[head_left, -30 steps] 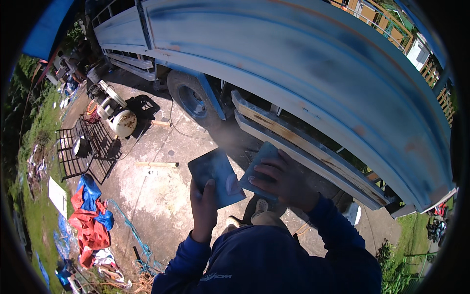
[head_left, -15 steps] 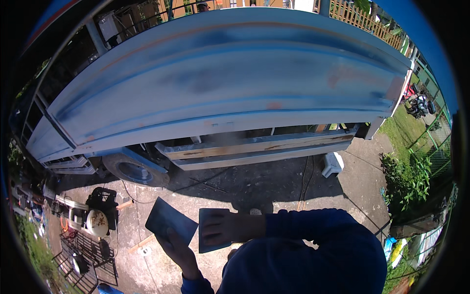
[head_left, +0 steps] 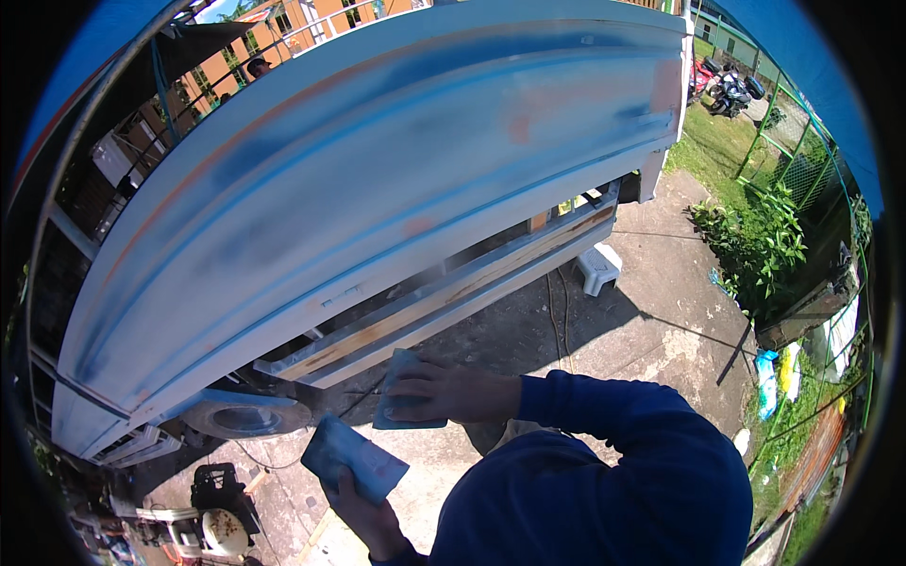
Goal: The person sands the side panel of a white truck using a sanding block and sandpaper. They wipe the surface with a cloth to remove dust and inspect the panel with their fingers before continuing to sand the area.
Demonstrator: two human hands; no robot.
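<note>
Gripping a flat, blue-grey rectangular plate [head_left: 356,455] of uncertain material in the left hand [head_left: 365,517], thumb over the near edge onto the upper face, fingers hidden beneath. Resting the right hand [head_left: 444,392] across a second flat, teal-grey rectangular plate [head_left: 403,358], fingers slightly spread and nearly straight over its face; underside out of sight, so cannot tell where the thumb presses. Holding both up in the air above the grey concrete floor [head_left: 661,325], out from the lower edge of the pale blue-and-white metal truck side panel [head_left: 396,141], just beside each other, contact unclear. Set under that edge: a long white slatted rail with rust-brown streaks [head_left: 354,346]; standing below the panel's right end, a white plastic stool [head_left: 597,268]. Best handled with firm left thumb pressure, tilt controlled from the wrist, and right fingers flat for even pressure.
</note>
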